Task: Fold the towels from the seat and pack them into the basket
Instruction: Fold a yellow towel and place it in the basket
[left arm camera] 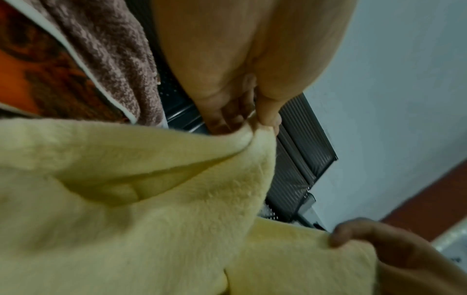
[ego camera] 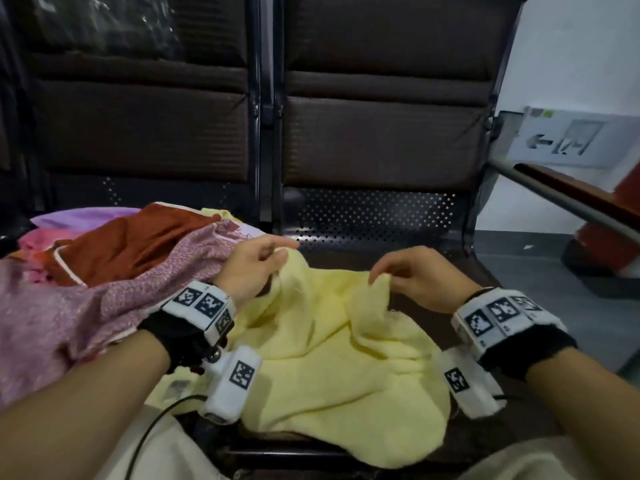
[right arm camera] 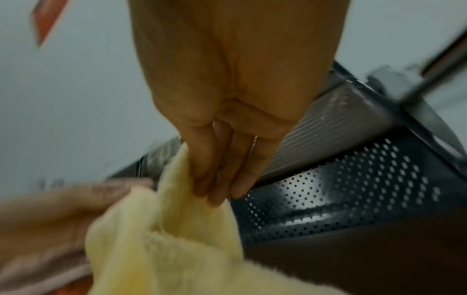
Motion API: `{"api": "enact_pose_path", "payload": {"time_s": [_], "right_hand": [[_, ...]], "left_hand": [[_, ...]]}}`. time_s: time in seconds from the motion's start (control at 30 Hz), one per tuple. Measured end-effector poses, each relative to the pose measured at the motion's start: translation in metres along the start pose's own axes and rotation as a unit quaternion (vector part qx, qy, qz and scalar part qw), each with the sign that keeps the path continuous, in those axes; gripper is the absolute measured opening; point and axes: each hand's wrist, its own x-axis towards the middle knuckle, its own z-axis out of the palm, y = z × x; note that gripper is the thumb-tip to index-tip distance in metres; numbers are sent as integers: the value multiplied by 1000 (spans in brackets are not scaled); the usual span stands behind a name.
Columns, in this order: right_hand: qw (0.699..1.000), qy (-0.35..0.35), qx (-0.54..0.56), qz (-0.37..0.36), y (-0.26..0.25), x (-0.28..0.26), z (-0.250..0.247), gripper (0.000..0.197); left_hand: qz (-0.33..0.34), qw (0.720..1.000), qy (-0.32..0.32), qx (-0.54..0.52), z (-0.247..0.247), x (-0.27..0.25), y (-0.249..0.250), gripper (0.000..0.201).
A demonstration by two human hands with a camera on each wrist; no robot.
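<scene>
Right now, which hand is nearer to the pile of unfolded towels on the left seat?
Left. The left hand pinches the yellow towel right beside the pile of towels, next to the pink speckled one. The right hand pinches the same towel farther off, over the right seat.

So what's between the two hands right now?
Only the yellow towel: its top edge sags between the left hand and the right hand, each pinching a corner. Behind the sag, bare perforated seat. The head view shows it.
</scene>
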Motion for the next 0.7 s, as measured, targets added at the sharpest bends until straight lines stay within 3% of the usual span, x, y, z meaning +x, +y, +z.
{"api": "enact_pose_path", "payload": {"time_s": [0.07,0.17,0.27,0.7], "right_hand": [[996,-21,-79,-37,-10,3,5,17],[995,-5,69,-78,-26,9,11,9],[985,41,159,-58,-35,13,17,6],[987,97,129,-3,-34,17,35,13]], "left_hand": [[11,1000,-23,6,9,-3,1,21],[29,999,-26,2,16,-7,6,18],[18,999,-27,-25,20,-9,12,16],[-51,976,-110,-182,31,-22,20,20]]}}
